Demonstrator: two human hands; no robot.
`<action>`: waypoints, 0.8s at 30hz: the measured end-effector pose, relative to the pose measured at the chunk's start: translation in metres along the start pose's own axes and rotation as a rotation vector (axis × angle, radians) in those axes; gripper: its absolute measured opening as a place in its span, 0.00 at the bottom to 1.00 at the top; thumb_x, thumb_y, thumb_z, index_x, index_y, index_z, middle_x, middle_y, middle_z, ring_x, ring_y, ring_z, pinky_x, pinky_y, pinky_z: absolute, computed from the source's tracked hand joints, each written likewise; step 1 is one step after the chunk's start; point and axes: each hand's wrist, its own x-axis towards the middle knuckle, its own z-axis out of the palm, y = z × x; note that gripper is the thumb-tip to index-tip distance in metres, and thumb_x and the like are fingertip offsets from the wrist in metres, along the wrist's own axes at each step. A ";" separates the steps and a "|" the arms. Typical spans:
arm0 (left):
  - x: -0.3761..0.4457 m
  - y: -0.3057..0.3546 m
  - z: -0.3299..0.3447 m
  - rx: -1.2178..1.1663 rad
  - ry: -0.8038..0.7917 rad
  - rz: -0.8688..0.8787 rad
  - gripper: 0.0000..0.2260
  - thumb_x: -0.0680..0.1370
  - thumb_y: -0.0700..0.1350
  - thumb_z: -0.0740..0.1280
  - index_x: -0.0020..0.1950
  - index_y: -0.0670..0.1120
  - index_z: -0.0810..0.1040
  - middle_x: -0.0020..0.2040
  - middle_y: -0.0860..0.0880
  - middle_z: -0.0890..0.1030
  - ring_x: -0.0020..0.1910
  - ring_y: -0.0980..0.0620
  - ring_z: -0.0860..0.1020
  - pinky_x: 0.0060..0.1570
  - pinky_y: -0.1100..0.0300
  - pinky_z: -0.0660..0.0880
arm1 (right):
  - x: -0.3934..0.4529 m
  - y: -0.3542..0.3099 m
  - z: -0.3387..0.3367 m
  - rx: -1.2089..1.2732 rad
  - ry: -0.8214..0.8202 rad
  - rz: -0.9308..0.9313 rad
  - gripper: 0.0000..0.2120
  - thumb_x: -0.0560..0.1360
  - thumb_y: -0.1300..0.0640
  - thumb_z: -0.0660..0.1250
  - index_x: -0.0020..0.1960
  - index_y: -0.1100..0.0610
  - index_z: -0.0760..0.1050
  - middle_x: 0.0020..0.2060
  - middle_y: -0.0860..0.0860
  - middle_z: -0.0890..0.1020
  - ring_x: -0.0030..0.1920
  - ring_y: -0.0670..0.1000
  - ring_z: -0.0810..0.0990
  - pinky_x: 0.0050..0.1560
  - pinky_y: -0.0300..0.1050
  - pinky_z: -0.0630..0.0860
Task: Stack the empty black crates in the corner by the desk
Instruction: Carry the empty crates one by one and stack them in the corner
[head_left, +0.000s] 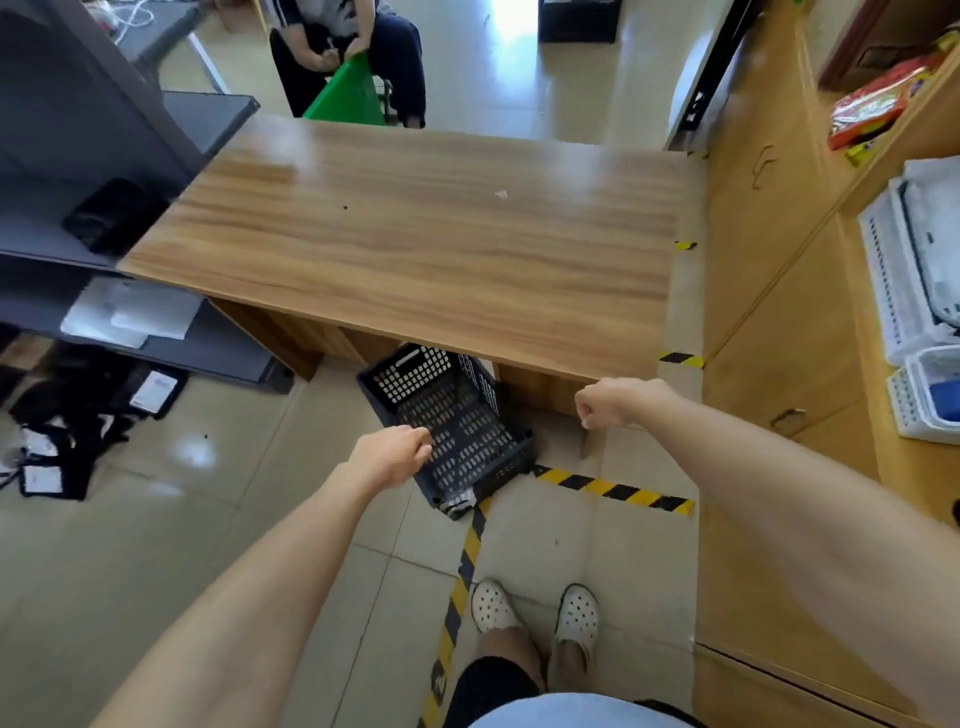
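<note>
1. A black crate (452, 426) sits on the tiled floor (156, 545), its far end tucked under the near edge of the wooden desk (415, 234).
2. The left hand (392, 454) is over the crate's near-left rim, fingers curled; whether it touches or grips the rim cannot be told.
3. The right hand (610, 402) is in a loose fist, holding nothing, to the right of the crate, just in front of the desk's near-right corner.
4. Yellow-black floor tape (613, 488) runs right from the crate's near corner; a second strip runs toward the person's white shoes (535, 613).
5. Bare floor lies open to the left of the crate; grey shelving (130, 322) stands further left and wooden cabinets (769, 260) close the right side.
6. The crate is empty, with perforated lattice walls and base and a slot handle in its far wall; it stands skewed to the desk edge.
</note>
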 end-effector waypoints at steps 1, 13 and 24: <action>0.002 -0.003 0.001 -0.023 -0.001 -0.014 0.13 0.82 0.52 0.54 0.61 0.52 0.75 0.58 0.49 0.79 0.55 0.48 0.78 0.49 0.52 0.77 | 0.007 -0.004 -0.005 -0.022 -0.024 -0.020 0.11 0.80 0.52 0.57 0.60 0.53 0.73 0.56 0.54 0.75 0.56 0.58 0.75 0.59 0.56 0.74; 0.035 -0.087 0.012 -0.174 -0.043 -0.228 0.16 0.79 0.44 0.56 0.65 0.52 0.74 0.64 0.49 0.78 0.62 0.46 0.77 0.54 0.52 0.74 | 0.113 -0.111 -0.069 -0.078 -0.155 -0.225 0.13 0.82 0.52 0.55 0.61 0.56 0.72 0.57 0.55 0.75 0.56 0.59 0.75 0.57 0.55 0.73; 0.109 -0.141 0.048 -0.393 -0.067 -0.374 0.10 0.78 0.44 0.56 0.54 0.47 0.74 0.55 0.42 0.80 0.51 0.40 0.78 0.42 0.53 0.68 | 0.226 -0.154 -0.036 -0.137 -0.251 -0.274 0.07 0.82 0.56 0.55 0.52 0.58 0.70 0.46 0.55 0.78 0.43 0.56 0.75 0.41 0.49 0.69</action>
